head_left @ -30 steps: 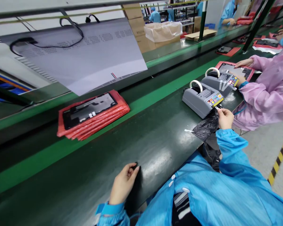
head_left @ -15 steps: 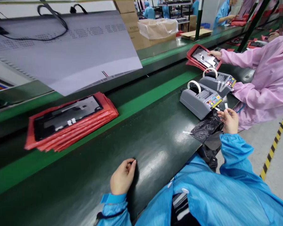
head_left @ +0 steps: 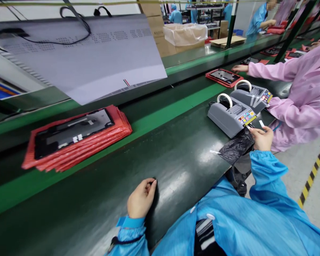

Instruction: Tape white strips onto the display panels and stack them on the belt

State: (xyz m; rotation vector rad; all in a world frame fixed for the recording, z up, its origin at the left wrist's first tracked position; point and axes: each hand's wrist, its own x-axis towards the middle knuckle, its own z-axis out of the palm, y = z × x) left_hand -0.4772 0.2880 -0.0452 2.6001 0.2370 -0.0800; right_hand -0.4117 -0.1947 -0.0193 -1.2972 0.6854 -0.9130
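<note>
Our right hand (head_left: 261, 139) has drawn back a little from the front of the nearer tape dispenser (head_left: 230, 116), its thumb and fingers pinching a small white tape strip (head_left: 261, 123) that stands up past the fingertips. Just below it, a black plastic bag (head_left: 236, 146) lies on the tabletop (head_left: 176, 174) at the near edge, touching the dispenser's front corner. Across the belt, the red-wrapped package (head_left: 224, 78) that a co-worker's pink sleeve (head_left: 280, 73) was tilting now lies flat, with that person's hand (head_left: 238, 68) resting just beyond it. Our left hand (head_left: 141, 198) stays curled shut at the lower middle of the frame, near the edge; we cannot tell whether it holds anything. A second dispenser (head_left: 249, 99) crowds the right side, so room is tight there, while a wide stretch of dark tabletop runs left towards the red stack (head_left: 76, 138).
</note>
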